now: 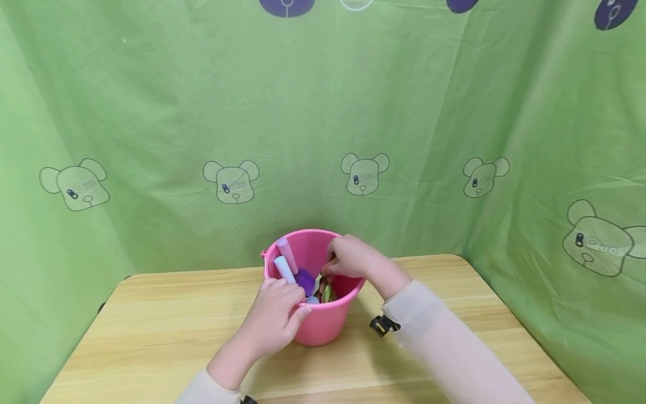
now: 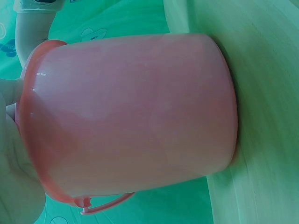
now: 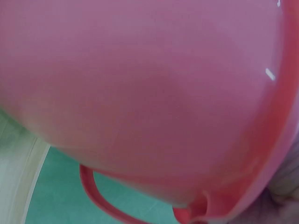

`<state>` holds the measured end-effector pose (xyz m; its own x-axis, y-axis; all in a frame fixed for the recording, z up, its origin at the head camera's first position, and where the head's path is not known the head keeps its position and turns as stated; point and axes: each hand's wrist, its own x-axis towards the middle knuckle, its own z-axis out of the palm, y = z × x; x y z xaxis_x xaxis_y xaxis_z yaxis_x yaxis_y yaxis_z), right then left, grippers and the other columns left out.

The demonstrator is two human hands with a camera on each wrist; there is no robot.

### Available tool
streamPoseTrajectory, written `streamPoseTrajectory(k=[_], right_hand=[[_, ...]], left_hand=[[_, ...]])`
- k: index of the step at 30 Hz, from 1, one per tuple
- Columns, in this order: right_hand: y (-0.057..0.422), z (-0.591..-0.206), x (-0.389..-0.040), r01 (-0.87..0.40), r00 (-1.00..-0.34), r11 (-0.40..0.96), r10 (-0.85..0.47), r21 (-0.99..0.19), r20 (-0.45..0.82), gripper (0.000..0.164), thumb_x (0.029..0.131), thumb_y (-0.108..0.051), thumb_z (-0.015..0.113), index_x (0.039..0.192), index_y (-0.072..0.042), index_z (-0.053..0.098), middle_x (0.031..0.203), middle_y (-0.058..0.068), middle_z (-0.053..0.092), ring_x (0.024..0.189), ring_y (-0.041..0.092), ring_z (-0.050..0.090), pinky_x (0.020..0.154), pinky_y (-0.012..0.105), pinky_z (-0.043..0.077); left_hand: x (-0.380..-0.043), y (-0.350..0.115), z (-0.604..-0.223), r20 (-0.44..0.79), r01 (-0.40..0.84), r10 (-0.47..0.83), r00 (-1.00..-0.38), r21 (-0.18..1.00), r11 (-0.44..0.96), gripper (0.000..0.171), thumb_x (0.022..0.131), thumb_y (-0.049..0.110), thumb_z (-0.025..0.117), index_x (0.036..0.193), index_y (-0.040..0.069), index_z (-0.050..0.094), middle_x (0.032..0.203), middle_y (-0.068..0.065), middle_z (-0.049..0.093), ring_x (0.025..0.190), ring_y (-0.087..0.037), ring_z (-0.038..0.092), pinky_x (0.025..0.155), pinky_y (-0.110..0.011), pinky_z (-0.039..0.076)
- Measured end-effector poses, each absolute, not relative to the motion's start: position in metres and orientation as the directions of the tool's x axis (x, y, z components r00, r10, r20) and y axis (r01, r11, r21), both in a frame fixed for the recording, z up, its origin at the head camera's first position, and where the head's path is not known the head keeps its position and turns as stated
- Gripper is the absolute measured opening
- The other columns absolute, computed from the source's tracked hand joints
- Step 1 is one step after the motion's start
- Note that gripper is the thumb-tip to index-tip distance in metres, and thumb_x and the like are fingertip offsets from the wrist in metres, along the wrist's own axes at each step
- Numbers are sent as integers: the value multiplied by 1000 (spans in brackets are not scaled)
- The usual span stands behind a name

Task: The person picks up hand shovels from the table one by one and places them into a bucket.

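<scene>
A pink bucket (image 1: 323,322) stands upright on the table, its outer wall filling much of both wrist views. My left hand (image 1: 275,314) grips the near-left rim, fingers over the edge and thumb outside. Over the right rim my right hand (image 1: 353,258) reaches in with bent fingers. Its fingertips pinch the upper end of a pale green thin thing (image 1: 317,285), whose kind I cannot tell. Inside the bucket are a pink-lilac rod (image 1: 286,255), a light blue rod (image 1: 284,269), a purple piece (image 1: 305,280) and a yellow-green piece (image 1: 327,293). Their lower parts are hidden.
The wooden table (image 1: 166,320) carries the bucket near its back edge. A green curtain (image 1: 303,112) with bear-head prints hangs behind it and at both sides. The bucket's pink handle (image 2: 110,204) hangs down along its outside.
</scene>
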<state>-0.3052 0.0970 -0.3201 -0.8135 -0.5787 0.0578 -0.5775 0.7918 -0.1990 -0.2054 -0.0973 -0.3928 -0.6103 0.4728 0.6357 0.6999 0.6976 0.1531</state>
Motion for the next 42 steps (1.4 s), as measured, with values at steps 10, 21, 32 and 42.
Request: streamPoseTrajectory(k=[10, 21, 32, 42], right_hand=[[85, -328, -293, -603, -795, 795, -591, -66, 137, 21, 77, -21, 73, 65, -14, 57, 57, -6, 52, 56, 10, 51, 62, 27, 46], [71, -339, -281, -625, -772, 781, -618, 0, 150, 23, 77, -17, 70, 64, -15, 51, 57, -6, 48, 57, 13, 49, 73, 32, 42], [69, -341, -279, -629, -762, 777, -622, 22, 178, 24, 77, -17, 69, 63, -16, 50, 57, -7, 47, 59, 14, 49, 80, 36, 37], [70, -343, -280, -646, -752, 763, -636, -5, 171, 18, 77, -14, 68, 65, -14, 54, 59, -5, 46, 59, 14, 45, 78, 36, 34]], left_hand=[[-206, -97, -394, 629, 698, 470, -619, 168, 696, 21, 92, 34, 50, 75, 23, 44, 70, 13, 38, 72, -8, 37, 80, -31, 27], [-205, -97, -394, 651, 708, 471, -596, 148, 691, 21, 91, 34, 51, 75, 22, 45, 69, 13, 38, 71, -8, 37, 78, -32, 28], [-205, -97, -392, 652, 707, 470, -595, 146, 692, 23, 93, 37, 48, 75, 22, 45, 69, 13, 36, 71, -7, 36, 77, -31, 28], [-204, -97, -391, 641, 704, 473, -605, 153, 693, 21, 91, 33, 52, 75, 22, 45, 69, 13, 37, 71, -8, 37, 77, -31, 28]])
